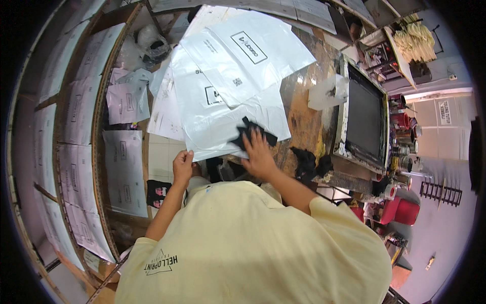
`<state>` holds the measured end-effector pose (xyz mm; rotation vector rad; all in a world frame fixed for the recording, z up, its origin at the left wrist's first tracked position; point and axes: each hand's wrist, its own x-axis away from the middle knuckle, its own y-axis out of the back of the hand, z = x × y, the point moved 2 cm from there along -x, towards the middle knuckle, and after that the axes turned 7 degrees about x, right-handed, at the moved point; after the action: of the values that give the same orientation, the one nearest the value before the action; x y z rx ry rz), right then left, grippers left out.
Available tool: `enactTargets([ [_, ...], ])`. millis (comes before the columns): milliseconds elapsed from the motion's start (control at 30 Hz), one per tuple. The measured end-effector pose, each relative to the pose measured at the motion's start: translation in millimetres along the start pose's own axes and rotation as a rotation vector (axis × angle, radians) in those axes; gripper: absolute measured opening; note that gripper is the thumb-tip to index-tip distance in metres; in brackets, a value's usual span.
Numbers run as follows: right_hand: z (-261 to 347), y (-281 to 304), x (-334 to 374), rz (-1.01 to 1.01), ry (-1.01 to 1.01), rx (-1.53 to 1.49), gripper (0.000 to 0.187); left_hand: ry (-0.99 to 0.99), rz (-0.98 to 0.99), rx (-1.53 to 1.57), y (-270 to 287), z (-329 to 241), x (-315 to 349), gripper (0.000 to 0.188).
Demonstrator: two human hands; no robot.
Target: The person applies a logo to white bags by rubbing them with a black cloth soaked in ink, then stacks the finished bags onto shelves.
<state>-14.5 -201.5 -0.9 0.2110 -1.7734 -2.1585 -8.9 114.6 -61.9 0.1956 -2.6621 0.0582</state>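
Observation:
White printed plastic mailing bags lie overlapping on a worn wooden table. My left hand (pixel 183 166) is closed, pinching the near left corner of the lower bag (pixel 217 133) between thumb and fingers. On that bag's near right part, my right hand (pixel 259 158) presses a black cloth (pixel 267 137) against the plastic, fingers over it. The cloth's far edge is slightly blurred. Another white bag (pixel 273 66) lies across the far part of the lower one.
Black rags (pixel 305 161) lie on the table (pixel 298 114) to the right. Beyond them stand a translucent plastic container (pixel 326 93) and a dark-meshed printing screen (pixel 362 114). Paint cans (pixel 400 121) line the far right. Shelves (pixel 101 167) with white packages run along the left.

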Motion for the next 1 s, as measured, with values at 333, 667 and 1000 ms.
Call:
enactTargets([
  [333,-24,-3,11,-0.027,-0.177,0.061,0.086,-0.027,-0.034,-0.011,-4,-7,0,0.024],
  [667,-50,-1,15,-0.029,-0.221,0.081,0.088,-0.029,-0.011,-0.007,1,-5,0,0.022],
  [1000,-90,11,-36,-0.150,-0.305,0.100,0.083,-0.004,-0.018,-0.020,0,-10,5,0.024],
])
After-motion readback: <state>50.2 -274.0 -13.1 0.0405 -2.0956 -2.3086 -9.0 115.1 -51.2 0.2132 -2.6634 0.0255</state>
